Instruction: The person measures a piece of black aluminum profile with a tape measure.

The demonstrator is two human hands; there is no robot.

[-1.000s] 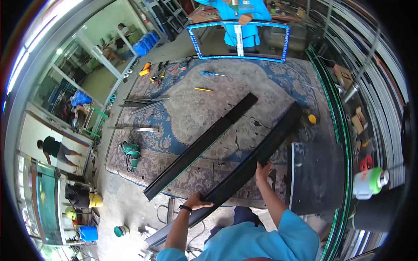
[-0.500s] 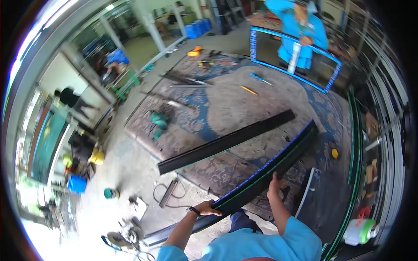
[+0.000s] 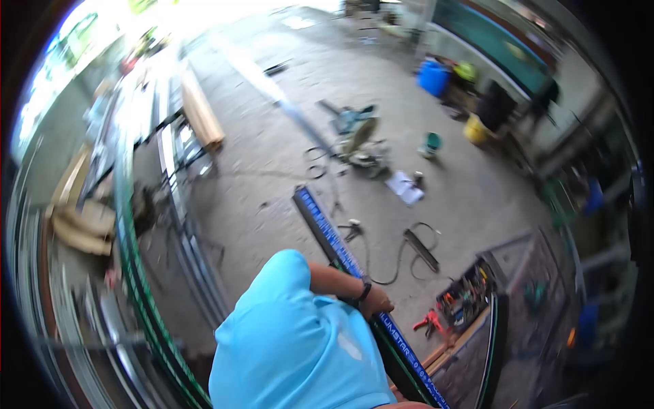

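**Profile swung off the rug and over the bare floor**

Turning is the whole change: a second ago you faced the patterned rug with both hands on the long dark profile; now your view looks over your own shoulder at concrete. Your left hand [image 3: 377,302] is closed around the aluminium profile [image 3: 354,273], fingers wrapped over its blue-taped edge beside the wristwatch [image 3: 364,292]. Your right hand is hidden behind your blue shirt [image 3: 293,341], so its grip cannot be told. The profile runs from your hip out over the floor, its far end near the cables [image 3: 402,252]. A tool tray [image 3: 466,296] sits just beside it.
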